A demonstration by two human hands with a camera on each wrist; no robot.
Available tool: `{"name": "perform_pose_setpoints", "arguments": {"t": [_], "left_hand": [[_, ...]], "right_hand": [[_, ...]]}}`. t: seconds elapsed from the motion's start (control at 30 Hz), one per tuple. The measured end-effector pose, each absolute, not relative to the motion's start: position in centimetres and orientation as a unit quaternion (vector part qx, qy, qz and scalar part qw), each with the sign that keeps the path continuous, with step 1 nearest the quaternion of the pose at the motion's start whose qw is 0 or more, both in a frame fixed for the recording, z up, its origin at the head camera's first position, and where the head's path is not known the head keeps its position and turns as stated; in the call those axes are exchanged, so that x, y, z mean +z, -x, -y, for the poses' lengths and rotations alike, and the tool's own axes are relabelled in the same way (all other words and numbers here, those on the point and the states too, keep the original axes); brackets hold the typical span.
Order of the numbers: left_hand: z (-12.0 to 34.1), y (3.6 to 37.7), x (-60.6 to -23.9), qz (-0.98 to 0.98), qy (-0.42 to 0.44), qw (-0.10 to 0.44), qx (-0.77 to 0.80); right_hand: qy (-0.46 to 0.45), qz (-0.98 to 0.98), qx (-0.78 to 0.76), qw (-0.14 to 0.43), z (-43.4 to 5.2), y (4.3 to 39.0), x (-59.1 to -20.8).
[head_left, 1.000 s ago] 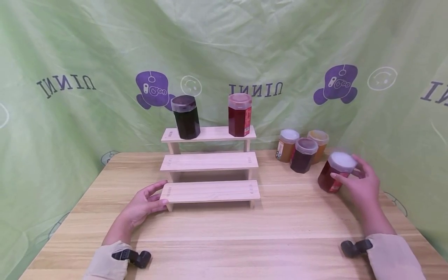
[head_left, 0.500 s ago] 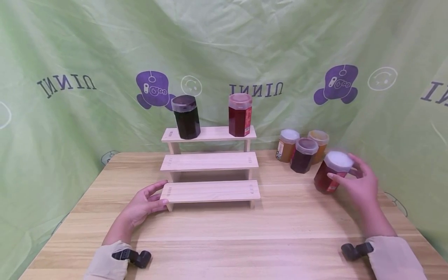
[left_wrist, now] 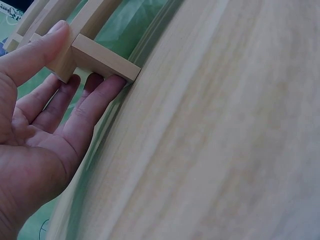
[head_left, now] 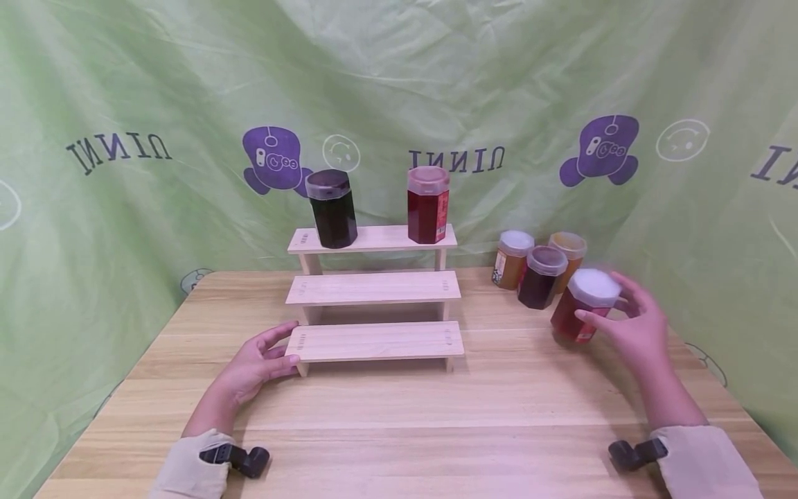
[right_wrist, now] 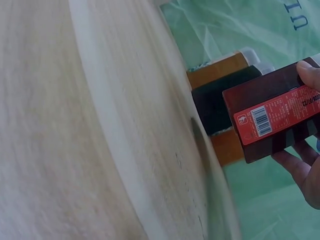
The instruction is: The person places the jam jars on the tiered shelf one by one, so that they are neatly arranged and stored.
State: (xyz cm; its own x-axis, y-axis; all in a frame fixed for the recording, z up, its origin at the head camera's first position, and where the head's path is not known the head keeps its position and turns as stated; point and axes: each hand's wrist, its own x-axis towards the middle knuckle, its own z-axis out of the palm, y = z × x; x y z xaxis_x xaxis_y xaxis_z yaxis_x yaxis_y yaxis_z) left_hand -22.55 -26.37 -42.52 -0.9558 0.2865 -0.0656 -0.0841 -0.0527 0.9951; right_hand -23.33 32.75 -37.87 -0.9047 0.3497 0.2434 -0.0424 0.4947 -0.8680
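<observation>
**Mia:** Holding that red jar (head_left: 582, 307) looks tricky. Where is it right now?

**Ben:** It is up off the table (head_left: 399, 409), tipped a little, at the right side near three small jars (head_left: 536, 267). The right hand (head_left: 630, 329) has its fingers and thumb curled round it, just under the white lid.

**Mia:** What is the left hand (head_left: 255, 364) doing?

**Ben:** Its fingers are straight and pressed on the left end of the wooden step shelf (head_left: 374, 341), at the lowest step. It grips nothing. I think that keeps the shelf from sliding.

**Mia:** How would you do this well?

**Ben:** I would hold the jar up straight, keep a snug grip on its sides, and lift it wide of the three small jars so none get bumped. If it goes on a step, I would set it down flat and softly, away from the edge.

**Mia:** Any words to read?

**Ben:** The jar has a red label (right_wrist: 272, 117) with a barcode and tiny print, too small to read. The tall red jar (head_left: 427, 204) on the top step has a red label too. The green cloth (head_left: 399, 83) behind shows backward letters like "UINNI" and purple cartoon figures. A tall dark jar (head_left: 332, 208) stands on the top step as well.
</observation>
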Motion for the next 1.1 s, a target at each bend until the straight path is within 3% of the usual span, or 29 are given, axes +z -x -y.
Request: {"name": "perform_pose_setpoints", "arguments": {"t": [1.1], "left_hand": [[26.4, 22.6, -42.7, -0.675, -0.07, 0.128, 0.724]], "right_hand": [[0.046, 0.85, 0.49, 0.189, -29.1, 22.1, -36.1]]}}
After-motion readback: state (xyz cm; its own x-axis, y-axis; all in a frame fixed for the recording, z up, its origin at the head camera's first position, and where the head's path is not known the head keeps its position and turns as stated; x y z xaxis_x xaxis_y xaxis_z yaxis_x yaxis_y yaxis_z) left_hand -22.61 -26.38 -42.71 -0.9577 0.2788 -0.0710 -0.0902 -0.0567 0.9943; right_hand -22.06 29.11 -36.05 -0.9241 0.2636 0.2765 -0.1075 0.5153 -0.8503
